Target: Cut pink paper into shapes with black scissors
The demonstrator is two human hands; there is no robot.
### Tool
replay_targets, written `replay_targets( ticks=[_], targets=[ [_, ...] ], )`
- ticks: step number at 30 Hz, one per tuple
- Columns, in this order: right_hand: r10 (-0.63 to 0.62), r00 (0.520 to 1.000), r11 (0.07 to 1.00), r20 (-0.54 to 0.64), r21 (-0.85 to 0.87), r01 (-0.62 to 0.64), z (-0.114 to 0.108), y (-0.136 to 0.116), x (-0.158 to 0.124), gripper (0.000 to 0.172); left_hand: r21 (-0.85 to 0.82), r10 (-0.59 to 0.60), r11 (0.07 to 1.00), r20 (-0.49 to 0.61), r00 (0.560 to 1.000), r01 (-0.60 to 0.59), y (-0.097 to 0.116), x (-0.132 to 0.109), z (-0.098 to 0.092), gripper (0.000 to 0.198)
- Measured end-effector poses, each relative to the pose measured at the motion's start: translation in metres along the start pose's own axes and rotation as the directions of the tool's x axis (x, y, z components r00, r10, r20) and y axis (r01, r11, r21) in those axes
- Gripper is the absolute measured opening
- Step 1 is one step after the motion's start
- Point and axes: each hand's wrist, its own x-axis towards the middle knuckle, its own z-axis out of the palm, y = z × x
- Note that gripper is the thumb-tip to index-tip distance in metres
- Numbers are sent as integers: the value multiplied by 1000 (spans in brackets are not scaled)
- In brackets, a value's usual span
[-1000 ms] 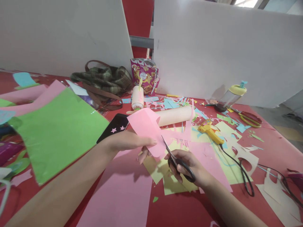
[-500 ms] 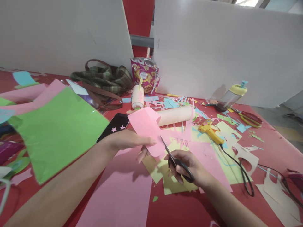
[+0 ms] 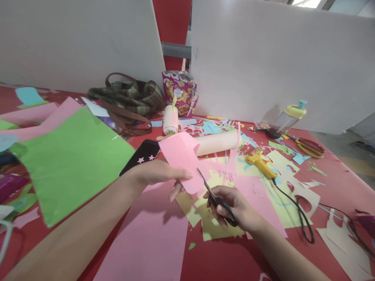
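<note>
My left hand (image 3: 159, 173) pinches a piece of pink paper (image 3: 183, 158) and holds it up above the table, thumb on top and fingers beneath. My right hand (image 3: 231, 207) grips black-handled scissors (image 3: 218, 199), fingers through the loops. The blades point up and to the left, and their tips sit in the right edge of the pink paper. Beneath both hands lie pink and pale yellow paper sheets (image 3: 211, 226) with cut-outs.
A large green sheet (image 3: 67, 162) lies at the left and a pink sheet (image 3: 152, 238) in front. A cream roll (image 3: 218, 142), a yellow glue gun (image 3: 259, 162) with black cord, red-and-yellow scissors (image 3: 309, 146), a bottle (image 3: 285, 119), a plaid bag (image 3: 129, 99) and a snack packet (image 3: 178, 91) stand behind. White boards close off the back.
The scissors and my right hand have shifted slightly left and up into the pink paper. My left hand has kept its hold almost still.
</note>
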Motion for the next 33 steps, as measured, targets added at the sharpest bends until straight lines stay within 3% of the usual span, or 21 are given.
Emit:
replay_targets(
  ticks=[8,16,23,33],
  targets=[
    [18,1000,1000,-14,-5,-18,3,-4,0,34,19,51,999,24,998,-51,-2,1,-1,39],
    [23,1000,1000,-2,-16,-23,3,-2,0,39,-77,76,995,69,995,-70,-6,2,-4,36],
    [-45,993,997,110,-51,51,2,-7,0,48,-91,75,993,30,997,-72,-10,3,-3,33],
    [-59,985,997,165,-32,65,5,-11,1,35,-126,79,988,-94,992,-91,-14,9,4,14]
  ],
)
